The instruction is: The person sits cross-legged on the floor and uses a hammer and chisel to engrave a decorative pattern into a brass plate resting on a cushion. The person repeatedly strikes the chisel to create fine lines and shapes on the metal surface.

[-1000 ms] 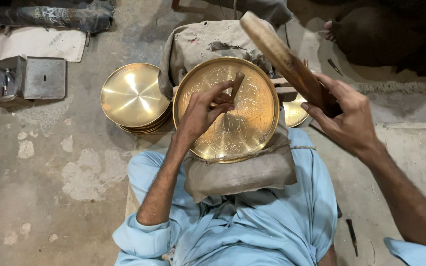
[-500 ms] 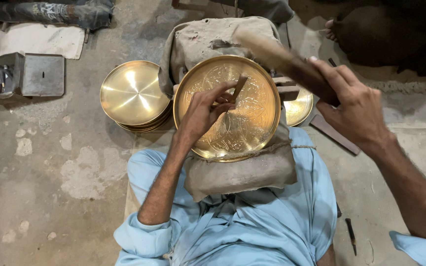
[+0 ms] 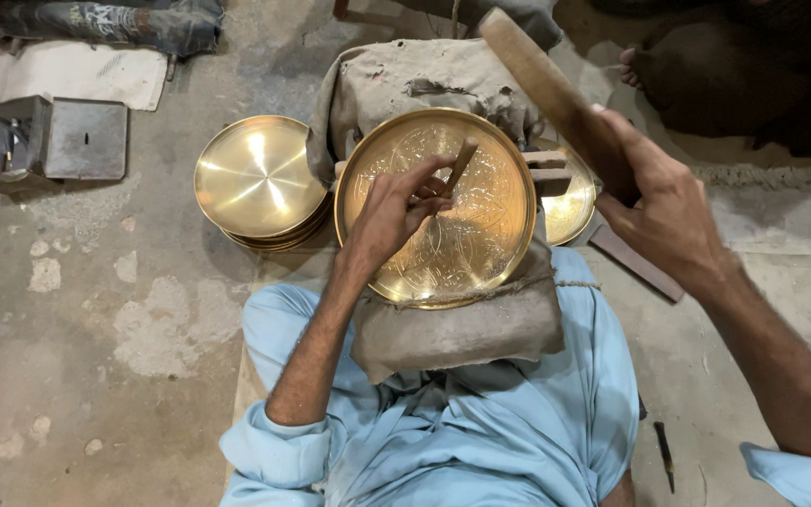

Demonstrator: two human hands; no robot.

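Mallet raised again over the engraved brass plate.

I note the brass plate (image 3: 443, 211) unmoved on its cloth pad (image 3: 452, 329); the right hand (image 3: 668, 211), grip closed round the wooden mallet (image 3: 546, 89), has lifted since the half-second-old frame; the left hand (image 3: 391, 211) still pinches the chisel (image 3: 460, 164) on the plate.

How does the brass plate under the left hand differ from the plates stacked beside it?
The brass plate on the cloth pad carries an engraved pattern; the top of the stacked plates is smooth and plain. The engraved plate lies alone, with the left hand holding a chisel to it; the stack sits untouched on the floor. Both are round, golden and shiny.
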